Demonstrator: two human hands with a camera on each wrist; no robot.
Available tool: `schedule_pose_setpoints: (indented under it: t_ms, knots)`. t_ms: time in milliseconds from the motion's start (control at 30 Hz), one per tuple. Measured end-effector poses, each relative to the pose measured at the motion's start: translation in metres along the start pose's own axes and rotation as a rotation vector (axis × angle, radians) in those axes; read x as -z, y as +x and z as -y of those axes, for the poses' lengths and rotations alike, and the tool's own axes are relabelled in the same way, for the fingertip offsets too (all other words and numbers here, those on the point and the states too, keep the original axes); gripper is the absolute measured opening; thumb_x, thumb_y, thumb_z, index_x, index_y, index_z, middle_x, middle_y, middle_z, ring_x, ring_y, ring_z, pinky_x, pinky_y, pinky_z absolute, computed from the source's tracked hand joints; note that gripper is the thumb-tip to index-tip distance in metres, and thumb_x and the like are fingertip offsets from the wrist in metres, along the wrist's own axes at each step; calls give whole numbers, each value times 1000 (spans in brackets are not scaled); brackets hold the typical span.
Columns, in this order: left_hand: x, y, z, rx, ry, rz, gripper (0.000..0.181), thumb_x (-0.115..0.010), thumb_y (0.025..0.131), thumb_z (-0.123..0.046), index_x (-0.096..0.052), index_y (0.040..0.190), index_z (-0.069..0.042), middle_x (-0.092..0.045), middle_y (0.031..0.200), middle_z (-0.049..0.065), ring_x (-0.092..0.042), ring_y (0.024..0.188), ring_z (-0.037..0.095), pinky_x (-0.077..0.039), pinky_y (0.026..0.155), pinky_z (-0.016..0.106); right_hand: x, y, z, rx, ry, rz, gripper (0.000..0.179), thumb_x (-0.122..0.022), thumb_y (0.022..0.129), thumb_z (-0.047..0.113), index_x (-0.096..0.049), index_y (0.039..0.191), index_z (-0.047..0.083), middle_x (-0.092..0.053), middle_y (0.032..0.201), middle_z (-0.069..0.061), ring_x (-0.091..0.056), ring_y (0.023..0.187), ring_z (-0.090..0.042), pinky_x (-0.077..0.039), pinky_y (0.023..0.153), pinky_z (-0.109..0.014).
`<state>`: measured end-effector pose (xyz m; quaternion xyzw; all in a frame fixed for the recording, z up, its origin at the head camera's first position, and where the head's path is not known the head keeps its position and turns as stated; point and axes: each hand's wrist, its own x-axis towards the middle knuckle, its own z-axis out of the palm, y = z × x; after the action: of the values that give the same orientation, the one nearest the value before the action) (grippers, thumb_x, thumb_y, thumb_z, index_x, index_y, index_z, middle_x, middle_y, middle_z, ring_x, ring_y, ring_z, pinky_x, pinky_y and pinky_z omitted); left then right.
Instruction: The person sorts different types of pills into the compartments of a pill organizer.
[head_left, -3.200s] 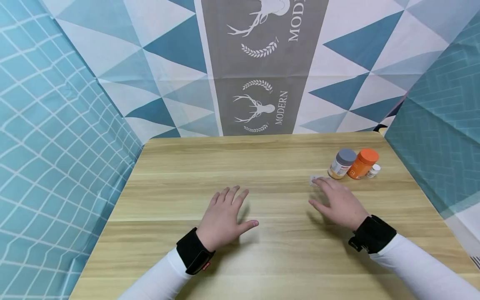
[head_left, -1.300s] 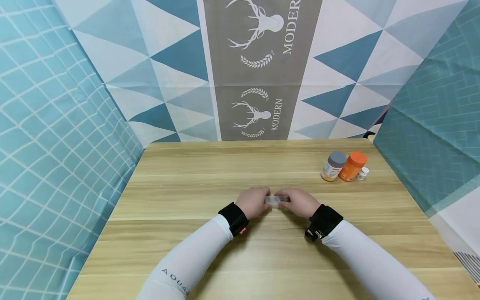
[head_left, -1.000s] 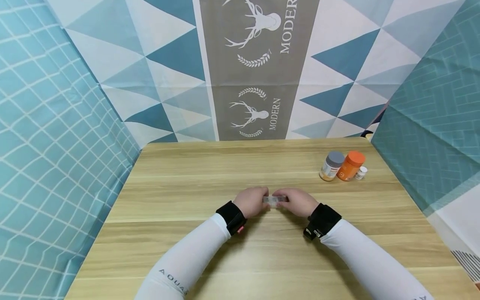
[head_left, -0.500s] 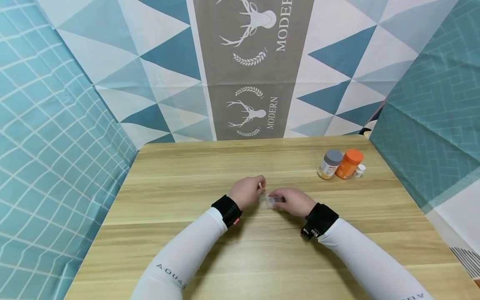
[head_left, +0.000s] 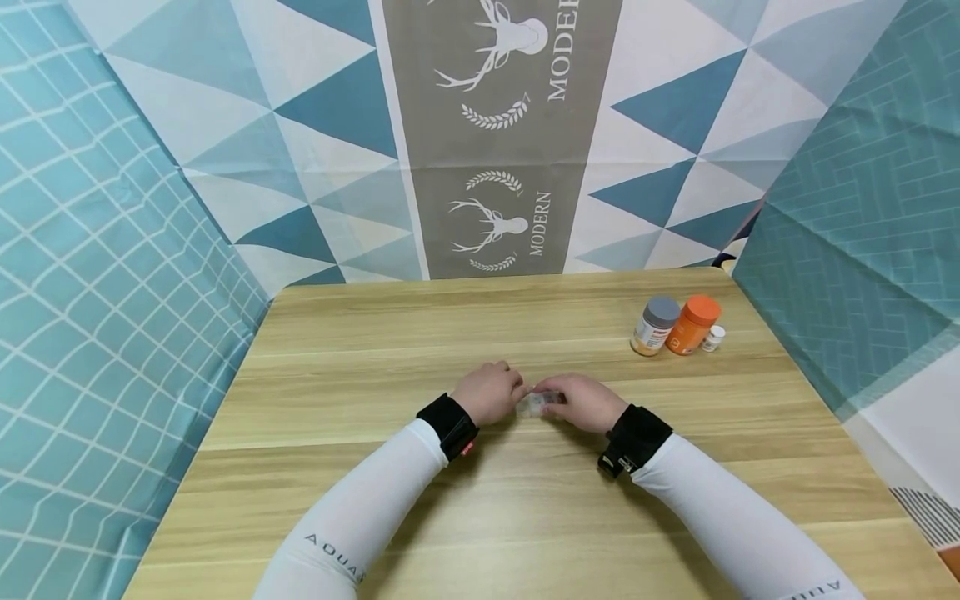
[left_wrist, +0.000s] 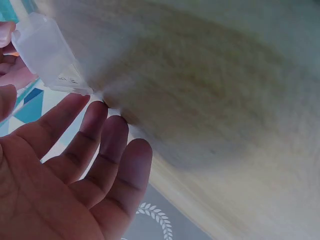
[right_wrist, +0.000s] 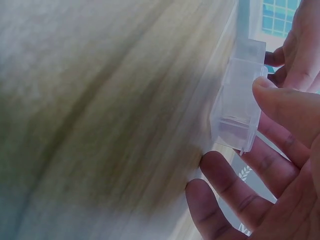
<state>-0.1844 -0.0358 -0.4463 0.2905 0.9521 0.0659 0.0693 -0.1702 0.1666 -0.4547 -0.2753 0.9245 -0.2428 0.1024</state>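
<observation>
A small clear plastic box (head_left: pixel 534 405) is held low over the middle of the wooden table. My right hand (head_left: pixel 581 402) pinches it; in the right wrist view the thumb (right_wrist: pixel 265 82) presses one side with the index finger behind. At the box's far end in that view a translucent flap (right_wrist: pixel 252 50) sticks out. From the left, my left hand (head_left: pixel 489 393) reaches the box's other end. The left wrist view shows its fingers (left_wrist: pixel 112 135) extended and slightly bent, the index fingertip right at the corner of the clear box (left_wrist: pixel 47 55).
At the table's back right stand a grey-capped bottle (head_left: pixel 655 325), an orange bottle (head_left: pixel 693 325) and a small white bottle (head_left: pixel 713 338), close together. The wooden table (head_left: pixel 360 333) is bordered by patterned cloths at the back and both sides.
Both hands have come together at mid-table, the right bringing the clear box from near the bottles. Since half a second ago the left hand has dipped back toward the box's left end.
</observation>
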Motion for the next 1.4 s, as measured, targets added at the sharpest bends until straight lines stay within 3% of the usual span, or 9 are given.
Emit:
schedule_pose_setpoints:
  t_ms: [367, 567, 667, 800, 900, 1000, 1167, 1400]
  knots:
    - [3, -15, 0, 43, -31, -24, 66, -34, 100, -58, -49, 138, -7, -57, 129, 11, -52, 114, 27, -49, 92, 43, -6, 2, 7, 58, -37, -31, 32, -69, 90, 16, -64, 121, 7, -67, 111, -6, -58, 94, -14, -51, 81, -41]
    - [9, -32, 0, 60, 9, -83, 73, -34, 98, -63, -42, 144, -6, -52, 136, 14, -48, 118, 29, -48, 93, 46, -2, -5, 8, -9, -36, -72, 48, -63, 94, 28, -54, 133, 3, -61, 124, -13, -58, 102, -20, -51, 85, -44]
    - [12, -43, 2, 86, 18, -109, 77, -36, 95, -67, -40, 146, -11, -47, 140, 13, -43, 122, 31, -42, 98, 50, 8, -11, 2, -67, -40, -169, 47, -61, 95, 30, -52, 134, 5, -56, 130, -15, -55, 108, -26, -50, 88, -49]
    - [15, -59, 5, 118, 48, -141, 84, -36, 88, -76, -37, 148, -18, -41, 145, 10, -34, 128, 32, -32, 104, 55, 34, -20, -15, -96, -107, -372, 40, -61, 94, 24, -56, 127, 1, -51, 131, -21, -46, 116, -35, -43, 94, -55]
    - [15, -70, 6, 124, 63, -158, 87, -36, 85, -79, -37, 149, -20, -38, 147, 10, -30, 130, 33, -27, 107, 57, 58, -27, -32, -131, -175, -510, 39, -61, 93, 19, -57, 122, -5, -51, 128, -27, -44, 113, -40, -41, 92, -57]
    - [16, -78, 6, 115, 53, -176, 88, -39, 84, -79, -37, 148, -19, -37, 147, 11, -29, 131, 35, -26, 106, 58, 81, -34, -46, -229, -213, -587, 42, -59, 94, 20, -54, 125, -8, -47, 128, -30, -47, 107, -42, -44, 84, -58]
    - [15, -86, 7, 100, 63, -198, 87, -39, 84, -79, -39, 147, -19, -39, 146, 12, -30, 130, 35, -28, 106, 57, 105, -39, -61, -425, -223, -550, 60, -55, 95, 28, -37, 140, -8, -31, 136, -34, -49, 99, -47, -47, 72, -60]
    - [12, -96, 7, 108, 56, -179, 89, -38, 84, -80, -38, 148, -19, -38, 147, 11, -32, 130, 34, -27, 107, 57, 105, -34, -74, -527, -214, -418, 66, -53, 96, 31, -29, 143, -9, -28, 136, -37, -51, 97, -49, -49, 73, -62]
